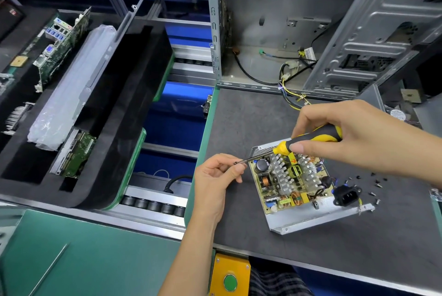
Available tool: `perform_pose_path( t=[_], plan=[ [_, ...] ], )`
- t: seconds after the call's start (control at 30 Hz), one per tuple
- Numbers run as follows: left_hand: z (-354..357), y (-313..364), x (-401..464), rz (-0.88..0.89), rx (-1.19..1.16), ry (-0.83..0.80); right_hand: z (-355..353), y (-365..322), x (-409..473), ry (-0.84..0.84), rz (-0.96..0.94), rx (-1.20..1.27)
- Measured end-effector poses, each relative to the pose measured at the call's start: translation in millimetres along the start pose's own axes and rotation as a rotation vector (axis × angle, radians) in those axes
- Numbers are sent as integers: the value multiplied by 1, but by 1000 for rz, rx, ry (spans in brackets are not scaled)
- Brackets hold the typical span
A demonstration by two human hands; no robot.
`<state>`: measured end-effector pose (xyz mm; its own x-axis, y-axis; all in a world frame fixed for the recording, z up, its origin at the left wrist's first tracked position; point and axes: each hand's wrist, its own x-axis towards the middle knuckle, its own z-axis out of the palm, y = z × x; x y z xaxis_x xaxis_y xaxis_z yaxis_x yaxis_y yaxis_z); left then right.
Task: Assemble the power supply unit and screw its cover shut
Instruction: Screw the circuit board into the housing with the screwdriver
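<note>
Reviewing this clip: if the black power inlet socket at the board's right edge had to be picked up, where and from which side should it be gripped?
Pinch the power inlet socket across its black rectangular body, coming from above and the right, where the mat is bare apart from loose screws. Its left side sits against the circuit board and wires, so approach there looks crowded.

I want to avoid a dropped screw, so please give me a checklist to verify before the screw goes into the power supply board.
1. Screwdriver gripped by right hand: ok.
2. Screw at the driver tip, pinched by left hand: ok.
3. Screw seated straight on the tip: cannot tell, too small.
4. Circuit board lying in the metal base: ok.
5. Spare screws on the mat beside the base: ok.
6. Cover nearby: cannot tell.
</note>
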<state>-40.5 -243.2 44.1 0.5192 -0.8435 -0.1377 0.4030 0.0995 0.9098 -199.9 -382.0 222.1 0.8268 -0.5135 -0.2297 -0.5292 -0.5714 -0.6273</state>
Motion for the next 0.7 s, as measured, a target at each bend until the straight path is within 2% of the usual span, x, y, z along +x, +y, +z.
perform_pose_path(
  t=[0.17,0.27,0.5,0.7],
  plan=[
    [-1,4,1,13,65,-59,-5,2,2,-8,32,132],
    [1,5,0,23,89,-82,-5,3,3,18,75,117],
    [6,1,-2,23,32,-20,1,1,7,82,185,148],
    [8,-3,-1,-2,35,-6,1,2,5,98,189,91]
  ],
)
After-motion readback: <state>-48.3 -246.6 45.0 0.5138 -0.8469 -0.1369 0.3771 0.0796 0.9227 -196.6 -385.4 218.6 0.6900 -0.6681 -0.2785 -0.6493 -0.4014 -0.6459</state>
